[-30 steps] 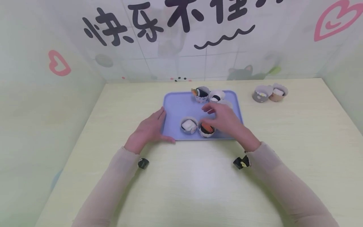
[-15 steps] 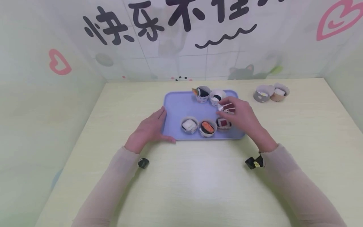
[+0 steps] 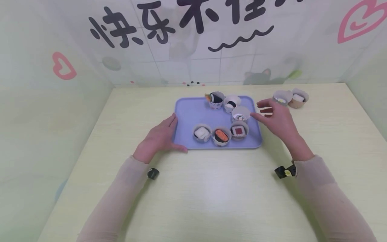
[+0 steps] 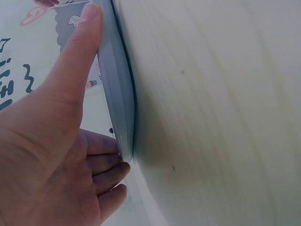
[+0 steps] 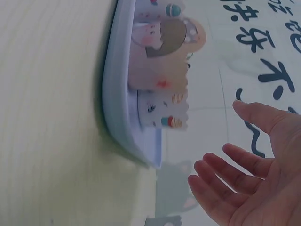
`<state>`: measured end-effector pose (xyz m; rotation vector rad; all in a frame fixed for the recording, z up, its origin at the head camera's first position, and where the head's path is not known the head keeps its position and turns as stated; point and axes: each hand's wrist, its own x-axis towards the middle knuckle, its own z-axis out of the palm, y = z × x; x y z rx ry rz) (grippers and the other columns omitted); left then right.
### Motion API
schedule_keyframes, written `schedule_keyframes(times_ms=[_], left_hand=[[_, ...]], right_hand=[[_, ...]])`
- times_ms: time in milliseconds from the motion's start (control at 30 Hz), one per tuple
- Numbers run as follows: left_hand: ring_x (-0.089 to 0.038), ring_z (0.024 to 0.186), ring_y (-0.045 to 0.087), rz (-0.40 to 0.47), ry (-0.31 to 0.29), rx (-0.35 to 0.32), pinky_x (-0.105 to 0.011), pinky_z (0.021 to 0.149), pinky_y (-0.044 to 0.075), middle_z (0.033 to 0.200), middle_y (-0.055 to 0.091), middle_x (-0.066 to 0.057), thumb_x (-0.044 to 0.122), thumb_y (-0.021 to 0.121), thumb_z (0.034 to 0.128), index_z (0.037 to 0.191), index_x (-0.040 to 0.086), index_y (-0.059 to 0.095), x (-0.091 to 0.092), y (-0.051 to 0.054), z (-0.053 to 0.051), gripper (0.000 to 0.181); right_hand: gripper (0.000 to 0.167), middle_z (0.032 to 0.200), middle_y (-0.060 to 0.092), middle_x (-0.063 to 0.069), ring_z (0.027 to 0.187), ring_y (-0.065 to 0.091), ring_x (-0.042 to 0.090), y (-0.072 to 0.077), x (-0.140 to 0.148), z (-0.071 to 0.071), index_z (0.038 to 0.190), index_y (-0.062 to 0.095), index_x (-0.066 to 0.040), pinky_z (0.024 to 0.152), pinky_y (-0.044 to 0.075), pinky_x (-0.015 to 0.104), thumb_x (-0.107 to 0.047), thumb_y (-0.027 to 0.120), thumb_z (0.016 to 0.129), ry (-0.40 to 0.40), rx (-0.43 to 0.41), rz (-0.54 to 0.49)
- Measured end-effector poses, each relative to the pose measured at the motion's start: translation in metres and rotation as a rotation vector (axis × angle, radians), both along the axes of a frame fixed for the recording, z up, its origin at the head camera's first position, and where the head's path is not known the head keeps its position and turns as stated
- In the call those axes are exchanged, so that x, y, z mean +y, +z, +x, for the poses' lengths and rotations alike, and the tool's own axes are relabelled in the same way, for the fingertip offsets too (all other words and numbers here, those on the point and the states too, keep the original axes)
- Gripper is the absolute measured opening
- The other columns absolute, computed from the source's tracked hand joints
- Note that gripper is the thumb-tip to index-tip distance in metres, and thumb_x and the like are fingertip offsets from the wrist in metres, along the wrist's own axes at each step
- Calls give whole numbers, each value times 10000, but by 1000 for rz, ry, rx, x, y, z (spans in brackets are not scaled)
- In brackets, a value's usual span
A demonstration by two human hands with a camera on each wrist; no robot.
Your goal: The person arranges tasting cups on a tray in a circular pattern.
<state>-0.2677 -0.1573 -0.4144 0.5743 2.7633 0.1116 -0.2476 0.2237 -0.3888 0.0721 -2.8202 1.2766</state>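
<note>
At the left edge of the blue tray (image 3: 193,112), my left hand (image 3: 160,136) rests with straight fingers along the rim and the thumb at the near corner. Just past the tray's right edge hovers my right hand (image 3: 276,119), fingers spread and holding nothing. Paper cups with sushi pieces stand on the tray: a white piece (image 3: 201,133), an orange-topped piece (image 3: 221,135), a square roll with a red centre (image 3: 239,131), a white piece with a dark band (image 3: 231,104) and a dark roll (image 3: 215,98). The cup (image 3: 241,115) nearest my right hand shows a printed face.
Two more cups stand on the table (image 3: 211,191) at the back right: a grey cup (image 3: 281,97), partly behind my right hand, and a brown cup (image 3: 298,98) with a white piece. A printed wall (image 3: 187,67) rises behind the table.
My right hand has moved right, from above the tray, past the cup by the right rim, to beyond the tray's edge. The left hand has stayed at the tray's left edge.
</note>
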Motion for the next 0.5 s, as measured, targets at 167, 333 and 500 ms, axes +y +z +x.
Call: schedule_keyframes(times_ms=[167,333,500], left_hand=[[-362,1545,167,5,4,-9,-491,1225,311,1683,39,-182,743,768,655,1580,-30,56,0,-1,0,1400],[-363,1544,169,2,3,-4,-491,1225,311,1684,42,-182,742,767,658,1581,-29,58,-1,-1,0,1396],[-363,1543,172,4,1,-1,-490,1224,312,1683,46,-184,736,768,662,1579,-32,62,-1,0,0,1390]], right_hand=[[595,1342,590,250,1229,591,439,-6,18,-2,1333,536,23,984,537,537,-392,688,934,-64,-18,-8],[641,1346,589,249,1226,598,404,-13,37,-5,1354,513,27,876,548,196,-434,669,936,-124,-44,-27],[689,1370,581,213,1116,646,152,-19,54,-9,1394,491,0,737,423,17,-491,640,935,-186,-89,-30]])
